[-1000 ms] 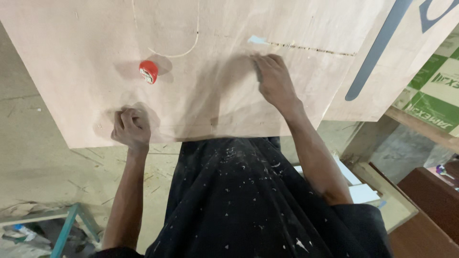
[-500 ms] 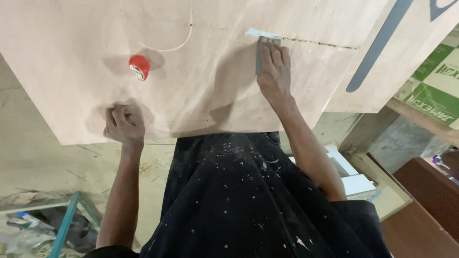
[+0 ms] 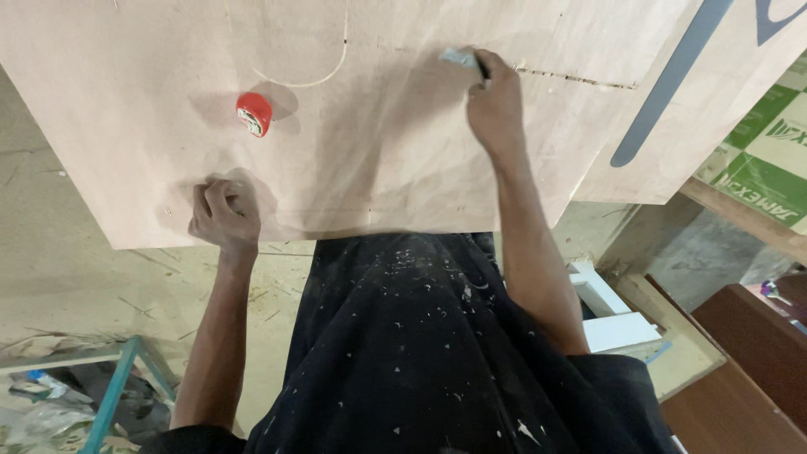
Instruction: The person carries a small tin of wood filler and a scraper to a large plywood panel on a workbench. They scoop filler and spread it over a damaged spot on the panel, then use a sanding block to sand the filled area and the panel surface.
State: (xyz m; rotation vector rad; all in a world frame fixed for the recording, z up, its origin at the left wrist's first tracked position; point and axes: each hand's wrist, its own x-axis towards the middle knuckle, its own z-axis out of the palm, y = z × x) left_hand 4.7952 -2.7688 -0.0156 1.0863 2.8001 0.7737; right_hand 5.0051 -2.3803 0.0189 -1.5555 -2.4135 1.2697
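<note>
Plywood sheet (image 3: 395, 143) fills the upper view, lying flat before you with its near edge over your dark, dust-flecked clothing (image 3: 420, 353). Your left hand (image 3: 223, 214) is curled into a fist, knuckles pressing the sheet near that edge. Your right hand (image 3: 494, 97) is closed around a small pale-blue tool (image 3: 460, 58) (its kind is unclear) on a dashed line. A small red roll (image 3: 254, 113) sits between them.

Tape roll (image 3: 254, 113) on plywood sheet (image 3: 403, 160) (left of the pencilled line (image 3: 572, 79)).
</note>
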